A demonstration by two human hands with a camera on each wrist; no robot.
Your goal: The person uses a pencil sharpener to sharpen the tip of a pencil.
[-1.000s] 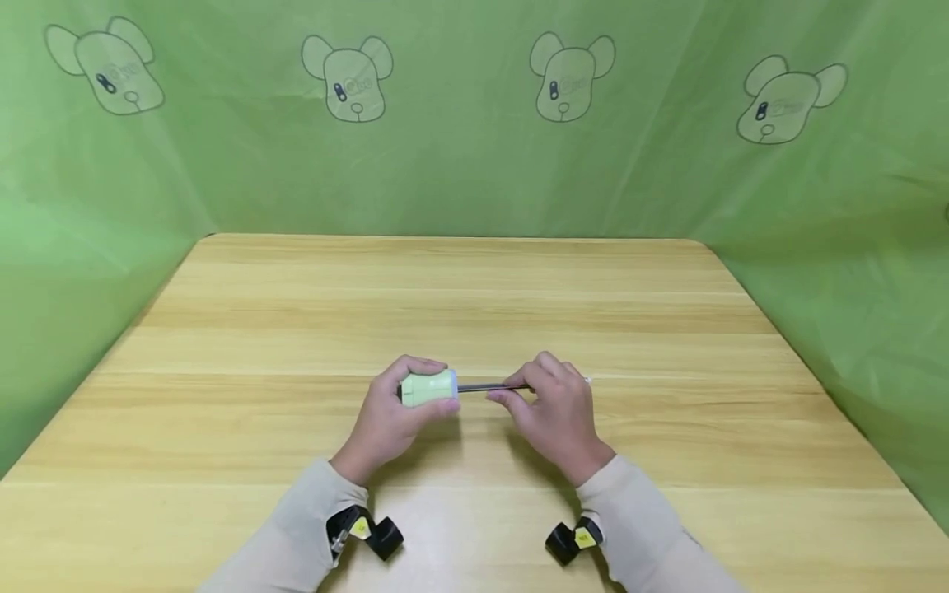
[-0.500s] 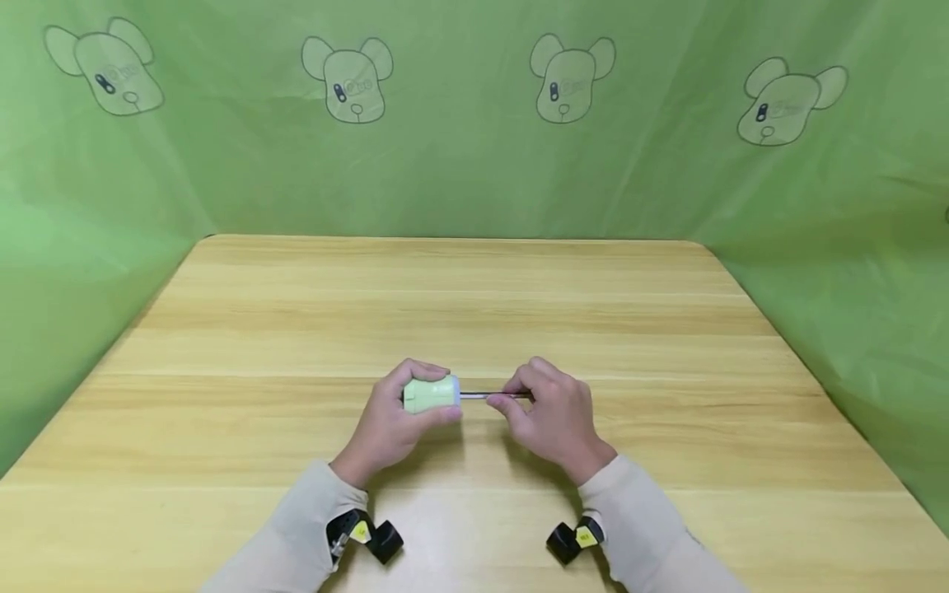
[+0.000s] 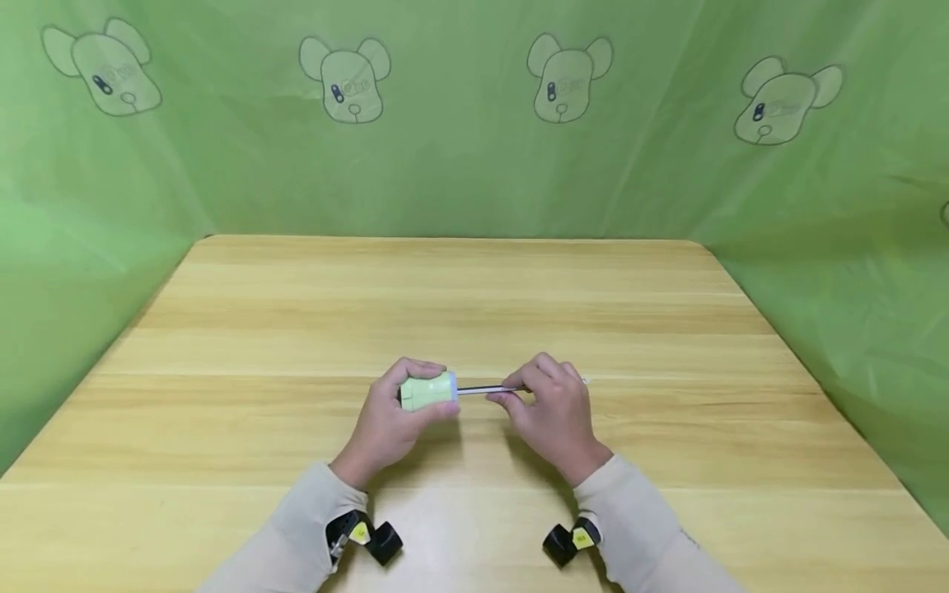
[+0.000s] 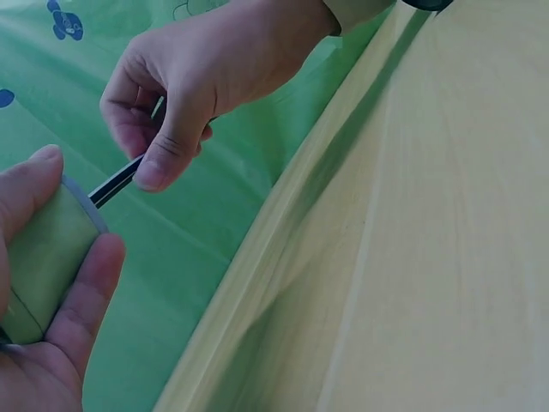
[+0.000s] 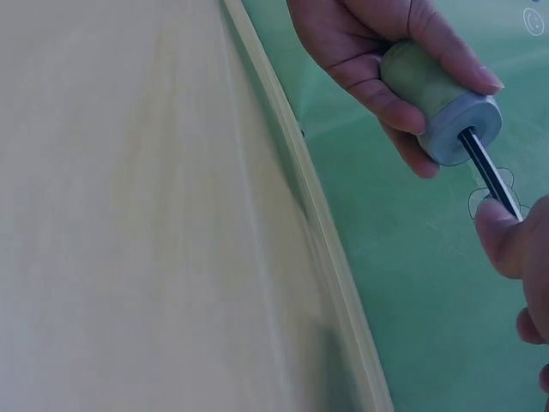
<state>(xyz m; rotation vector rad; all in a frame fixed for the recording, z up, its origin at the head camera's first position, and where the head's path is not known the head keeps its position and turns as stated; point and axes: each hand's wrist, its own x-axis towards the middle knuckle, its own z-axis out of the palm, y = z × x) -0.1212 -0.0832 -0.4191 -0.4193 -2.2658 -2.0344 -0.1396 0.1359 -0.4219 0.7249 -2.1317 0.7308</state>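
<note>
My left hand (image 3: 387, 420) grips a small pale green pencil sharpener (image 3: 426, 393) with a bluish-grey end face, lying on its side above the table. A black-and-white striped pencil (image 3: 474, 389) enters the hole in that face, plain to see in the right wrist view, where the sharpener (image 5: 467, 124) points toward the right hand. My right hand (image 3: 556, 412) pinches the pencil between thumb and fingers, a short way from the hole. Its far end peeks out past the knuckles, and its point is hidden inside the sharpener.
Beneath both hands spreads a light wood-grain table (image 3: 474, 313). Green curtains (image 3: 460, 165) printed with bear outlines enclose its back and sides. Each sleeved wrist carries a black camera, the left camera (image 3: 384, 542) and the right camera (image 3: 559, 543) hanging inward.
Different stripes of the pencil face the head camera across the frames, so it has turned in the right fingers. Both hands dipped slightly and came back up, keeping their grips.
</note>
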